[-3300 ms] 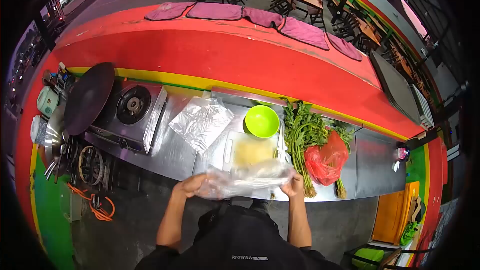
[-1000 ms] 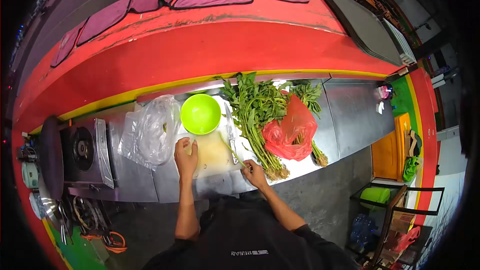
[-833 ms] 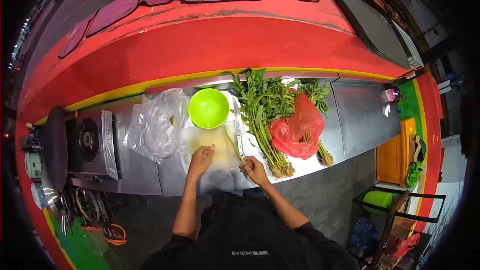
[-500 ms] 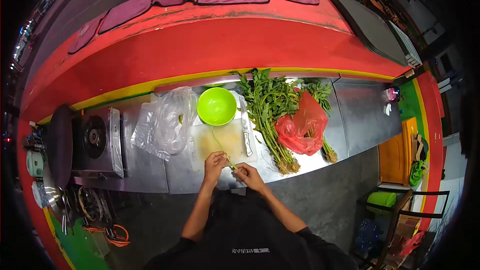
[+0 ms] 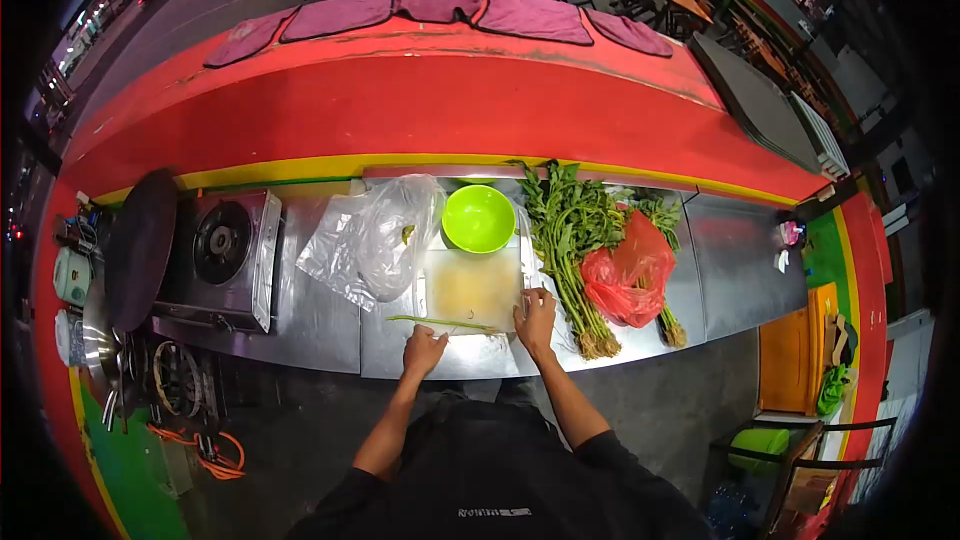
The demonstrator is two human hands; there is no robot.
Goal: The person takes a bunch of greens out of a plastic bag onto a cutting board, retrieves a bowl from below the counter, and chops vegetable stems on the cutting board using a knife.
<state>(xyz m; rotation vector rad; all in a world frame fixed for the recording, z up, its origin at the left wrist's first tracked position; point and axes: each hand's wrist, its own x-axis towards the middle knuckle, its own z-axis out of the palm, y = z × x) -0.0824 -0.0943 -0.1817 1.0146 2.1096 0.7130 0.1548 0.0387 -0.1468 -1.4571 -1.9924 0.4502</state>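
A long green stem (image 5: 460,324) lies crosswise along the front of the white cutting board (image 5: 475,285). My left hand (image 5: 425,349) is at the counter's front edge with its fingers curled against the stem. At the board's right side, my right hand (image 5: 535,318) closes round the handle of a knife (image 5: 527,250); the fingers hide most of the handle. Behind the board stands a bright green bowl (image 5: 478,219). Right of the knife lies a bunch of leafy greens (image 5: 570,240) with roots, partly covered by a red plastic bag (image 5: 632,270).
A clear plastic bag (image 5: 375,245) lies left of the board on the steel counter (image 5: 310,340). Further left are a gas stove (image 5: 222,245) and a dark wok (image 5: 140,250). A red wall (image 5: 430,105) with purple cloths (image 5: 535,18) runs along the back.
The stem has gone from between both hands to lying across the board. My right hand has moved right onto the knife, and the left hand has drawn apart from it. The view has shifted.
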